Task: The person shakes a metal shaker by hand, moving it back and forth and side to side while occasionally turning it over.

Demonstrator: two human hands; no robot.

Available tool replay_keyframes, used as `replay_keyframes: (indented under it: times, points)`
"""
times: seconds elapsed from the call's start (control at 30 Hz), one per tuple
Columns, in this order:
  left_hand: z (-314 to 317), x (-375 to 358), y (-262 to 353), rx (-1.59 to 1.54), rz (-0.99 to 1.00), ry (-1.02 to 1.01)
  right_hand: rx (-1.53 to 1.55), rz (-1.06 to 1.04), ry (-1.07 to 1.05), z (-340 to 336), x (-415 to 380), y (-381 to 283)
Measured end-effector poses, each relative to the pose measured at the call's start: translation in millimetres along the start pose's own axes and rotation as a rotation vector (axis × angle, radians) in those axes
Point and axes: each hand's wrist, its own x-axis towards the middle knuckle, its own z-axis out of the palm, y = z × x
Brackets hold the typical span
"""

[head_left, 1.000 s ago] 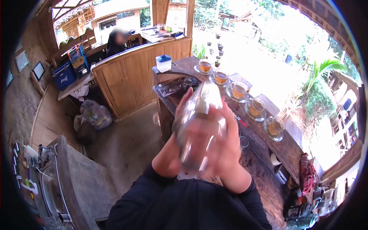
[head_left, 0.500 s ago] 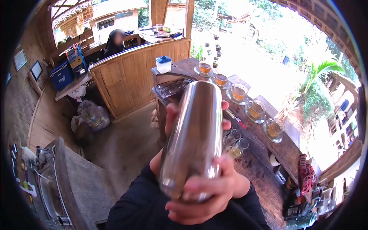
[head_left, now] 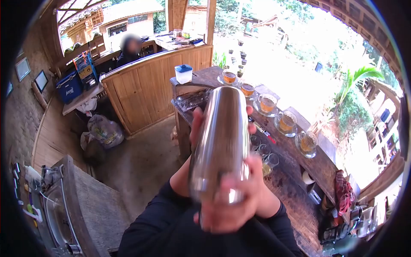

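A shiny metal shaker (head_left: pixel 222 137) is tilted in front of my chest, held between both hands. My left hand (head_left: pixel 196 128) wraps round it from behind, its fingers showing at both sides and the rest hidden. Around the shaker's near end, my right hand (head_left: pixel 239 199) is closed, blurred by motion. Beyond the shaker, glass cups of amber drink (head_left: pixel 267 104) stand on saucers along the wooden counter (head_left: pixel 319 171). Several small glasses (head_left: pixel 270 162), one with yellowish liquid, sit lower on the counter, right of the shaker.
A blue-lidded tub (head_left: pixel 183 74) stands at the counter's far end. Behind a wooden partition (head_left: pixel 158 81) is a person (head_left: pixel 128 49). At left are a blue cooler box (head_left: pixel 70 87), plastic bags (head_left: pixel 105 130) and a sink (head_left: pixel 58 210). A red cloth (head_left: pixel 343 192) lies at right.
The shaker and both hands have shifted slightly; its near end has moved up and to the right. The hands still hold it.
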Motion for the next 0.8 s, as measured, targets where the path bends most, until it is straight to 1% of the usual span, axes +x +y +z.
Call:
replay_keyframes:
  times: [0.03, 0.07, 0.1, 0.13, 0.17, 0.2, 0.23, 0.27, 0.3, 0.33, 0.37, 0.4, 0.43, 0.47, 0.5, 0.57, 0.6, 0.63, 0.67, 0.7, 0.73, 0.77, 0.8]
  points:
    - [-5, -2, 3, -0.152, -0.036, 0.226, 0.039, 0.281, -0.274, -27, 23, -6]
    - [-26, -6, 5, -0.194, -0.044, 0.282, -0.022, 0.351, -0.612, -37, -4, 2]
    - [-48, -10, -1, -0.158, 0.046, 0.334, 0.074, 0.692, -0.499, -24, 9, 12]
    - [-56, -12, -5, -0.141, 0.121, 0.376, 0.024, 0.766, -0.396, -21, 11, 15]
    - [-63, -12, -6, -0.129, 0.136, 0.393, -0.029, 0.839, -0.288, -20, 13, 17]
    - [-52, -11, -5, -0.115, 0.086, 0.389, 0.062, 0.686, -0.421, -34, 18, 14]
    - [-29, -6, -3, -0.075, -0.002, 0.373, 0.056, 0.687, -0.419, -35, 17, 9]
    - [-1, -3, -1, -0.022, -0.055, 0.36, 0.053, 0.548, -0.357, -34, 16, 1]
    - [19, 1, -2, 0.047, -0.057, 0.275, 0.049, 0.407, -0.293, -32, 15, -6]
    - [23, 2, -6, 0.163, 0.002, -0.042, 0.044, 0.264, -0.228, -30, 14, -13]
    - [23, 5, -12, 0.152, 0.04, -0.184, 0.037, 0.121, -0.162, -29, 14, -17]
    - [17, 6, -11, 0.062, -0.003, -0.093, 0.03, -0.022, -0.096, -29, 14, -19]
    - [3, 8, -8, -0.029, -0.045, -0.003, 0.033, 0.162, -0.236, -34, 22, -10]
    - [-18, 7, -3, -0.335, -0.191, 0.163, 0.02, 0.284, -0.447, -41, 12, 4]
    - [-38, 5, -6, -0.337, -0.193, 0.16, 0.005, 0.406, -0.658, -45, -3, 14]
    - [-64, 6, -19, 0.007, 0.202, 0.66, -0.034, 1.091, -0.212, -34, -9, 19]
    - [-62, 8, -21, -0.097, 0.167, 0.566, -0.014, 0.976, -0.218, -39, -1, 19]
    - [-49, 8, -16, 0.02, 0.029, 0.416, 0.008, 0.868, -0.227, -49, 12, 15]
    - [-35, 7, -20, 0.008, -0.015, 0.352, -0.009, 0.556, -0.473, -64, 26, 7]
    - [9, 15, -27, -0.005, -0.06, 0.292, -0.007, 0.561, -0.477, -66, 33, -7]
    - [10, 13, -23, -0.047, -0.171, 0.14, 0.006, 0.31, -0.351, -63, 39, -22]
    - [18, 12, -32, 0.044, -0.103, -0.103, 0.016, 0.057, -0.223, -63, 41, -29]
    - [22, 16, -40, 0.079, -0.08, -0.196, 0.011, 0.059, -0.225, -66, 38, -28]
